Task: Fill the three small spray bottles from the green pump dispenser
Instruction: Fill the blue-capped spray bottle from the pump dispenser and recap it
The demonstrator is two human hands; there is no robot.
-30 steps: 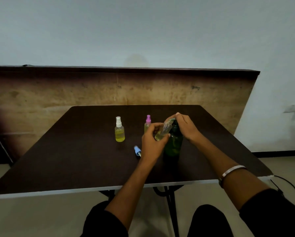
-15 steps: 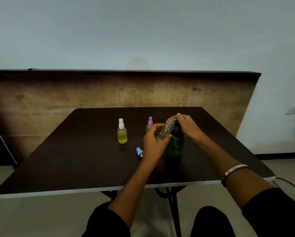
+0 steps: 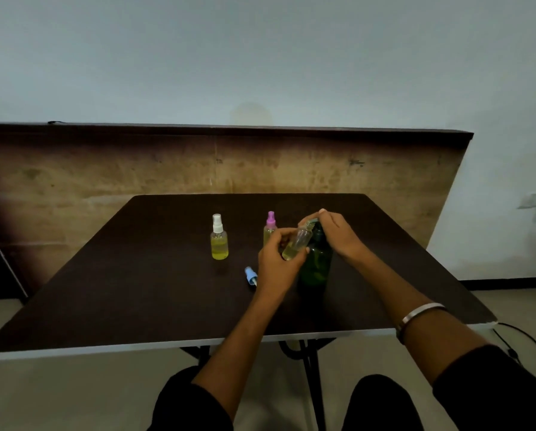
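The green pump dispenser (image 3: 316,265) stands on the dark table (image 3: 136,290), right of centre. My right hand (image 3: 338,233) lies on its pump head. My left hand (image 3: 276,265) holds an uncapped clear spray bottle (image 3: 297,244), tilted with its mouth up at the pump's spout and a little yellow liquid in its base. A white-capped spray bottle (image 3: 219,239) with yellow liquid stands to the left. A pink-capped spray bottle (image 3: 270,228) stands behind my left hand, partly hidden. A blue spray cap (image 3: 250,275) lies on the table beside my left wrist.
A brown wooden panel (image 3: 105,175) runs along the wall behind the table. The table's white front edge (image 3: 105,348) is near my knees. A black cable (image 3: 528,340) lies on the floor at the right. A metal bangle (image 3: 419,314) is on my right wrist.
Both hands keep their hold at the pump spout. The view has shifted slightly, so the table sits a little lower and further right in frame.
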